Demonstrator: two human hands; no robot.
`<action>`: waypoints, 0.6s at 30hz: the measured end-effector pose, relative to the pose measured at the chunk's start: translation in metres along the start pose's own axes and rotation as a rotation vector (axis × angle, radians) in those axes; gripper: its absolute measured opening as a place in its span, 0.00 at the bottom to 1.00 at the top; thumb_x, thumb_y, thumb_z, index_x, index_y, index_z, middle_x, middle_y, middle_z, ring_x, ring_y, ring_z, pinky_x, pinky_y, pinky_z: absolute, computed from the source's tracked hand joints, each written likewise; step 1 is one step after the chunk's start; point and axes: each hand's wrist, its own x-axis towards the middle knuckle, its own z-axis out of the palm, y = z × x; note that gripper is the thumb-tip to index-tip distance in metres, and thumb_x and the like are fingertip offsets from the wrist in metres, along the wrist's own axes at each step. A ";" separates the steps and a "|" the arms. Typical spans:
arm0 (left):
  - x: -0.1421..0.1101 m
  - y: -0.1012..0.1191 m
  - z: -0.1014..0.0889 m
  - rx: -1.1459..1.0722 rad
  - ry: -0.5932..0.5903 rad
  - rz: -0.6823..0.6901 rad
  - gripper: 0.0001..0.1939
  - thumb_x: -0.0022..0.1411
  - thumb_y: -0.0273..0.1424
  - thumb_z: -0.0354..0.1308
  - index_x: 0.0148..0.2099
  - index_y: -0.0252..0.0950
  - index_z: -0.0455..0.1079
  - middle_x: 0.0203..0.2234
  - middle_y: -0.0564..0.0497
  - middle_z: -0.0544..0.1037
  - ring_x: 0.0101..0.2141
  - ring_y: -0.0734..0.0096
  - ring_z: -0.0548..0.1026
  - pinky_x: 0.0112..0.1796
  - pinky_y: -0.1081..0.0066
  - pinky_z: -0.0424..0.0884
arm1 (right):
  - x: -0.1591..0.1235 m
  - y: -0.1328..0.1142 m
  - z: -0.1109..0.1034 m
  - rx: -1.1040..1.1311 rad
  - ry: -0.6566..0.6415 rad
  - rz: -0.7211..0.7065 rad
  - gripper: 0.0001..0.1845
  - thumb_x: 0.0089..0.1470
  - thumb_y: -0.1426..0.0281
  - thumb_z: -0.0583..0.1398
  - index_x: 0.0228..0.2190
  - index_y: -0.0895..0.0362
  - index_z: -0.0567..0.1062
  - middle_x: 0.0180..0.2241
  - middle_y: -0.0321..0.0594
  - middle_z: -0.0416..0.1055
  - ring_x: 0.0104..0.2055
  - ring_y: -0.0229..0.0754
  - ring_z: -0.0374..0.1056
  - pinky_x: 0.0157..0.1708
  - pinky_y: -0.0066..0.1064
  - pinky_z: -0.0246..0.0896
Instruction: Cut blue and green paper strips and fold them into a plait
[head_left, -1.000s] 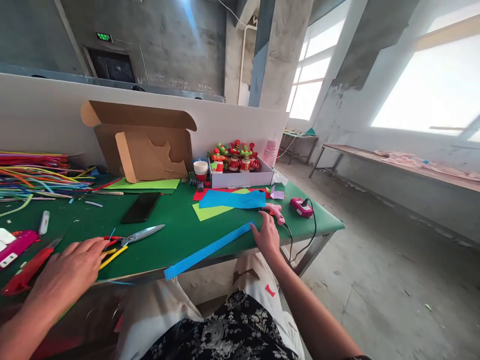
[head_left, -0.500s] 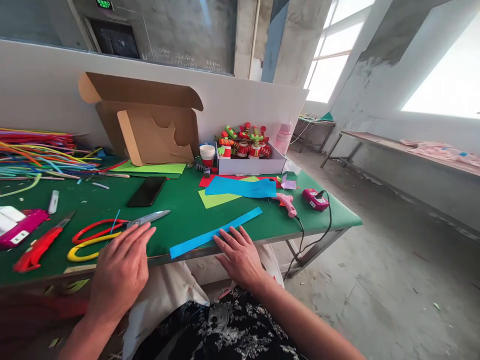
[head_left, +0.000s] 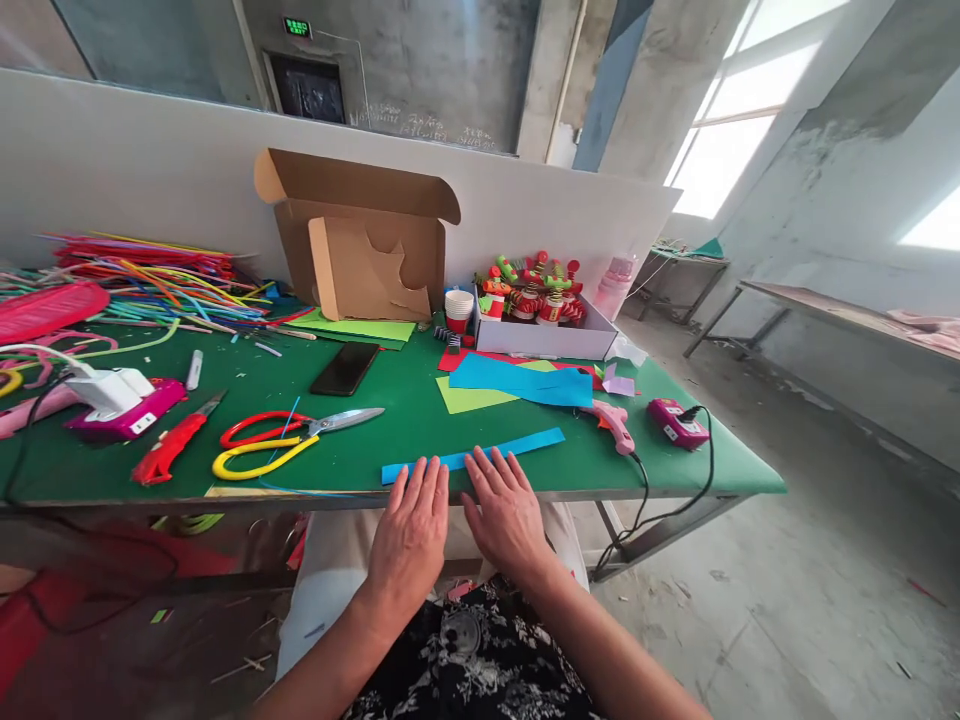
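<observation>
A narrow strip of blue paper lies slantwise near the front edge of the green table. My left hand rests flat with its fingertips on the strip's left part, fingers stretched out. Beside it, my right hand also lies open, fingertips on the middle of the strip. Left of my hands are scissors with one red and one yellow handle, blades pointing right. Beyond the strip, a wider blue paper sheet overlaps a yellow-green sheet.
A pink glue gun and a magenta power socket lie right, their cords hanging over the edge. A black phone, a red utility knife and an open cardboard box sit left. A white box of red-green figures stands behind.
My left hand has moved from beside the scissors onto the blue strip. My right hand stays on it, and the camera view has turned left.
</observation>
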 end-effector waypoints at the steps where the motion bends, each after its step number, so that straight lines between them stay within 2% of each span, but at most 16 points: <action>1: -0.003 -0.005 -0.002 -0.005 0.003 -0.003 0.29 0.63 0.19 0.41 0.65 0.28 0.64 0.60 0.35 0.72 0.60 0.49 0.70 0.61 0.47 0.62 | -0.002 0.006 -0.002 -0.016 0.000 0.019 0.27 0.64 0.65 0.54 0.62 0.58 0.67 0.63 0.47 0.65 0.67 0.54 0.58 0.66 0.51 0.52; 4: -0.013 -0.025 -0.011 -0.001 -0.017 -0.021 0.29 0.63 0.19 0.41 0.64 0.28 0.66 0.59 0.35 0.72 0.59 0.49 0.71 0.62 0.47 0.60 | -0.007 0.023 -0.008 -0.065 0.005 0.086 0.26 0.66 0.62 0.53 0.62 0.57 0.68 0.63 0.47 0.64 0.67 0.54 0.59 0.66 0.50 0.50; 9: -0.026 -0.054 -0.023 0.038 -0.042 -0.012 0.27 0.62 0.17 0.40 0.59 0.21 0.70 0.58 0.32 0.73 0.58 0.48 0.72 0.61 0.47 0.61 | -0.014 0.046 -0.017 -0.110 0.017 0.168 0.26 0.68 0.62 0.50 0.60 0.60 0.69 0.63 0.48 0.65 0.66 0.53 0.59 0.66 0.49 0.49; 15: -0.027 -0.061 -0.026 0.061 -0.025 -0.005 0.27 0.62 0.18 0.41 0.57 0.25 0.73 0.56 0.36 0.76 0.56 0.50 0.74 0.60 0.48 0.62 | -0.017 0.063 -0.026 -0.147 0.025 0.245 0.25 0.68 0.63 0.49 0.59 0.61 0.70 0.62 0.49 0.65 0.66 0.54 0.61 0.66 0.50 0.49; 18: -0.024 -0.067 -0.022 0.039 0.015 0.055 0.26 0.60 0.18 0.43 0.55 0.26 0.73 0.55 0.35 0.76 0.56 0.52 0.74 0.59 0.50 0.64 | -0.020 0.074 -0.028 -0.156 0.054 0.291 0.25 0.68 0.62 0.50 0.58 0.61 0.72 0.61 0.50 0.67 0.65 0.55 0.62 0.66 0.52 0.47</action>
